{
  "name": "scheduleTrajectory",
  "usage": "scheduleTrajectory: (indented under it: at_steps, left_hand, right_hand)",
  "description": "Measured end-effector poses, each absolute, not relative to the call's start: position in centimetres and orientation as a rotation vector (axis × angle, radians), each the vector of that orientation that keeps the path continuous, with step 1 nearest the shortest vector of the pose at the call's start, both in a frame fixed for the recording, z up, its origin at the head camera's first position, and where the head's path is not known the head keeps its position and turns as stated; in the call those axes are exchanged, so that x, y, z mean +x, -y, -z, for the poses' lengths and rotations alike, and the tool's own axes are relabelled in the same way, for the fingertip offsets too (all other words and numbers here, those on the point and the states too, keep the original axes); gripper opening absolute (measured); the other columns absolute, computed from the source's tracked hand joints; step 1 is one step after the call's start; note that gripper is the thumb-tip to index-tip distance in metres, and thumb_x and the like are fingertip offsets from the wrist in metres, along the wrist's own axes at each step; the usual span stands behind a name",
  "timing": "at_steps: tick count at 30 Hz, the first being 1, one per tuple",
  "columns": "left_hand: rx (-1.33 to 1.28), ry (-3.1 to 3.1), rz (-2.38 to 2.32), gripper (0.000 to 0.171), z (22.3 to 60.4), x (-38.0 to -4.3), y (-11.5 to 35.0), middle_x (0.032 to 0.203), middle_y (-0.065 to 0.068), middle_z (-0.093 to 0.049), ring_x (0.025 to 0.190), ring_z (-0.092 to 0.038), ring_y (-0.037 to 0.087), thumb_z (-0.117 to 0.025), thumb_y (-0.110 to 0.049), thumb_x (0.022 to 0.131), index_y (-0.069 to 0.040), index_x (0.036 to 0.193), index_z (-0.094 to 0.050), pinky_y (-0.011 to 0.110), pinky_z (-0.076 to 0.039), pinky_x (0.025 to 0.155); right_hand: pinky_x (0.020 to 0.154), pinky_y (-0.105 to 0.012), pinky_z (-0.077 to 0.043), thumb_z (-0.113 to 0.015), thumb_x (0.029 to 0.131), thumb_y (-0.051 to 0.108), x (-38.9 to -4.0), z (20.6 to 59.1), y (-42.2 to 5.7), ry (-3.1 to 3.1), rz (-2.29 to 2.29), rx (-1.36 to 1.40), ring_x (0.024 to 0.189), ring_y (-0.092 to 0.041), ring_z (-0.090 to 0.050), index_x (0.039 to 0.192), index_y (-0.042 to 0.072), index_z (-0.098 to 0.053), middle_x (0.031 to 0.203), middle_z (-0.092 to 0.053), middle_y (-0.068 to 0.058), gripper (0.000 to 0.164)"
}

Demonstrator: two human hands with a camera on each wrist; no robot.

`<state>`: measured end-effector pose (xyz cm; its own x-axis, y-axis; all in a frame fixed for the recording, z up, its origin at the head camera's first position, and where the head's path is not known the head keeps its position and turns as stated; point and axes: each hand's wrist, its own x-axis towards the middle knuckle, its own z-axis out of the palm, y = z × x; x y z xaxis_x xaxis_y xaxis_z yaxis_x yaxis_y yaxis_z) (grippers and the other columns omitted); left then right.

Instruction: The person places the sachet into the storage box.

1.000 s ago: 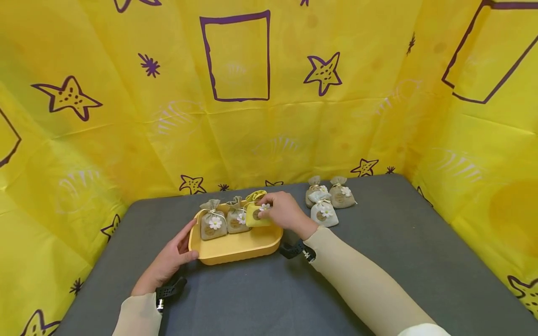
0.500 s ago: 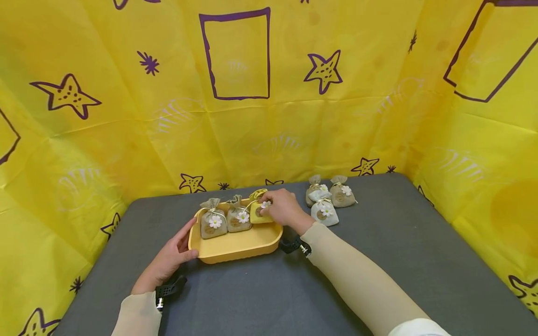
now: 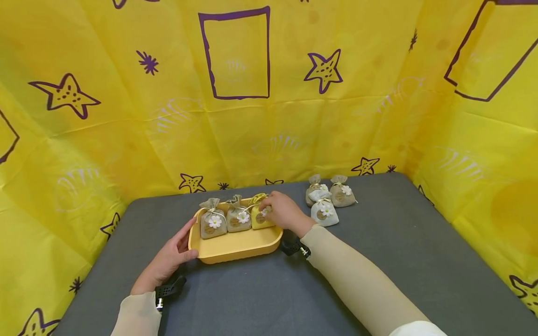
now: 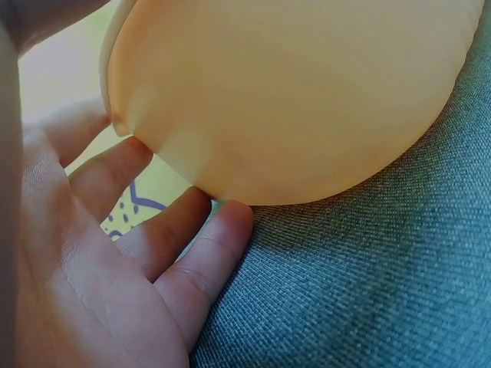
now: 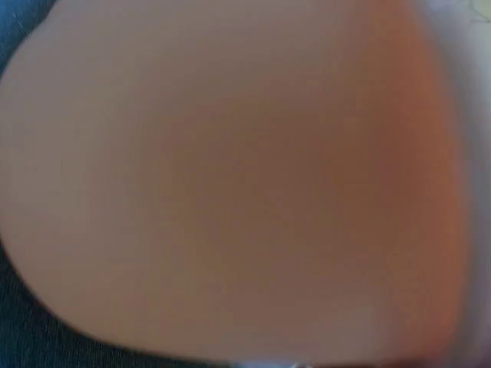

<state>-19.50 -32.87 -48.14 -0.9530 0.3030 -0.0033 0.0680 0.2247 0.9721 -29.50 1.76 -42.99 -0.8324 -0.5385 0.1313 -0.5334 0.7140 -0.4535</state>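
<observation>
A shallow yellow tray (image 3: 239, 245) lies on the grey table. My left hand (image 3: 167, 259) grips its left end, thumb at the front rim and fingers along the side; the left wrist view shows fingertips (image 4: 230, 218) against the tray's outer wall (image 4: 307, 107). At the tray's right end, my right hand (image 3: 287, 213) pinches a small yellow drawstring sachet (image 3: 259, 221) with a white flower, partly hidden by the fingers. Beside it in the tray stand a grey-beige sachet (image 3: 237, 224) and, leftmost, another one (image 3: 208, 228). A blurred brownish surface fills the right wrist view.
Right of the tray, a white sachet (image 3: 324, 215) sits in front of two beige sachets, one at the back left (image 3: 312, 193) and one at the back right (image 3: 342, 199). A yellow patterned cloth (image 3: 235, 140) rises behind the table (image 3: 260, 294) and along both sides.
The yellow sachet has shifted slightly right and then down into the tray, beside the middle sachet, with my right hand on it. My left hand has stayed at the tray's left end.
</observation>
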Motion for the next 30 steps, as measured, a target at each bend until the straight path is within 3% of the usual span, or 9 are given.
scheduleTrajectory:
  at_steps: [23,27,30]
  left_hand:
    - [0.356,-2.305,-1.789,0.088,48.0,-19.4,32.9,0.166,0.008,-0.006,0.148,-0.017,0.034,-0.067,-0.013,0.096,-0.02,0.162,-0.009,0.021,-0.04,0.1]
    - [0.355,-2.314,-1.789,0.088,48.0,-19.4,32.9,0.166,0.008,-0.006,0.148,-0.017,0.034,-0.067,-0.014,0.096,-0.02,0.162,-0.01,0.02,-0.04,0.099]
    - [0.35,-2.321,-1.784,0.088,48.0,-19.4,32.9,0.166,0.008,-0.006,0.148,-0.017,0.034,-0.068,-0.014,0.096,-0.02,0.162,-0.01,0.02,-0.04,0.099]
  right_hand:
    - [0.08,-0.036,-0.05,-0.076,0.087,0.016,-30.1,43.9,-1.0,-2.971,0.787,-0.736,0.092,-0.018,-0.058,0.102,0.022,-0.078,0.1,-0.06,0.003,0.016]
    - [0.081,-0.035,-0.049,-0.074,0.09,0.017,-30.1,43.7,-1.6,-2.901,0.818,-0.847,0.093,-0.017,-0.058,0.106,0.021,-0.077,0.104,-0.06,0.002,0.016]
    - [0.089,-0.037,-0.048,-0.07,0.094,0.021,-30.0,43.8,-2.7,-2.79,0.919,-0.967,0.104,-0.019,-0.058,0.114,0.018,-0.075,0.115,-0.061,0.0,0.021]
